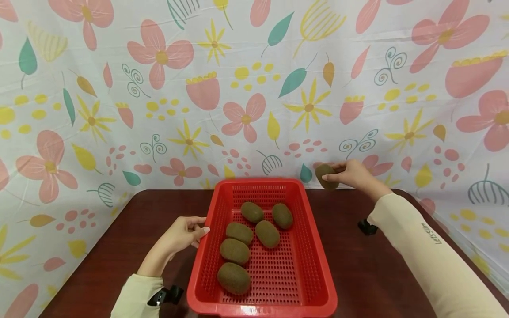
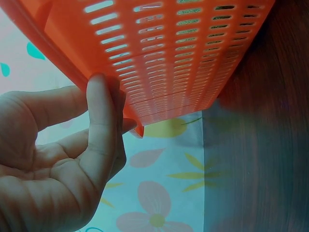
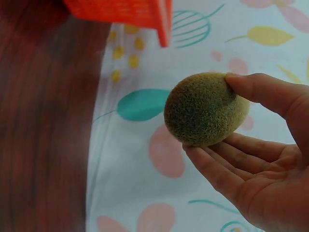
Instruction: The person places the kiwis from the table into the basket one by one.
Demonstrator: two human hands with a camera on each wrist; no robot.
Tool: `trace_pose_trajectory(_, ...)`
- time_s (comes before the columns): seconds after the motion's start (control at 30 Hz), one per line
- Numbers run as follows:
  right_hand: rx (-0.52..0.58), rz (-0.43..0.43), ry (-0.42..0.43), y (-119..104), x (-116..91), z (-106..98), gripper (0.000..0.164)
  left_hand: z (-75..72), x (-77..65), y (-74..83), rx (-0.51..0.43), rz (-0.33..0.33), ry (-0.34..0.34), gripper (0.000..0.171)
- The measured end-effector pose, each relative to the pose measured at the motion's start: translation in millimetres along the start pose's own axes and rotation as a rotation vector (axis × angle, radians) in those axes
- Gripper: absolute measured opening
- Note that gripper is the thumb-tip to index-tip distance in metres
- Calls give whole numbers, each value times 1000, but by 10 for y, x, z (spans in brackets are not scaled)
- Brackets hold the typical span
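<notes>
A brown, fuzzy kiwi (image 3: 205,110) is pinched between the thumb and fingers of my right hand (image 1: 351,176), held up beyond the far right corner of a red plastic basket (image 1: 318,247). Several more kiwis lie on the basket's slotted floor, mostly toward its left side and far end, among them a kiwi (image 1: 233,278) in the near left corner. My left hand (image 1: 184,234) is at the basket's left rim, its thumb and bent fingers gripping the edge in the left wrist view.
The basket stands on a dark wooden table (image 1: 159,207). Behind and beside the table hangs a white cloth (image 1: 246,163) printed with pink, yellow and teal flowers and leaves. A small black camera (image 1: 366,227) is strapped at the right wrist.
</notes>
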State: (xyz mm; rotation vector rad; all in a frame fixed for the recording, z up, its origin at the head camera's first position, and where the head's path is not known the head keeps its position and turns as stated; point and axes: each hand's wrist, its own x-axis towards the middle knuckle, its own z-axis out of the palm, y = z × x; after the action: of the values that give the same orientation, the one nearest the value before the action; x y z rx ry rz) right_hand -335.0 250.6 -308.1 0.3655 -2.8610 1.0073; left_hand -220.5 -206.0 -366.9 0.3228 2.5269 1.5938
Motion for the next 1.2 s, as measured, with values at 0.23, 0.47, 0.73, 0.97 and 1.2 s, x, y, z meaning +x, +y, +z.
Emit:
trace_pose_trajectory(0.23,8,21,-23,-211,-28,-49,70,-1,-3,-1,1,3,-1,47)
trace_pose_trajectory(0.47,62,16,-72,-458,-62,-54,74,-5,-5,1,7,6,-1,47)
trace_pose_trajectory(0.73,123,-10,-126,-710,-101,20,74,6,-10,8,5,-1,-2,46)
trace_pose_trajectory(0.97,176,-61,-184,-918,-128,175,65,-3,0,8,3,0,-1,46)
trace_pose_trajectory(1.2,219,-106,-259,-1114,-146,380,60,5,-4,6,7,-7,-2,47)
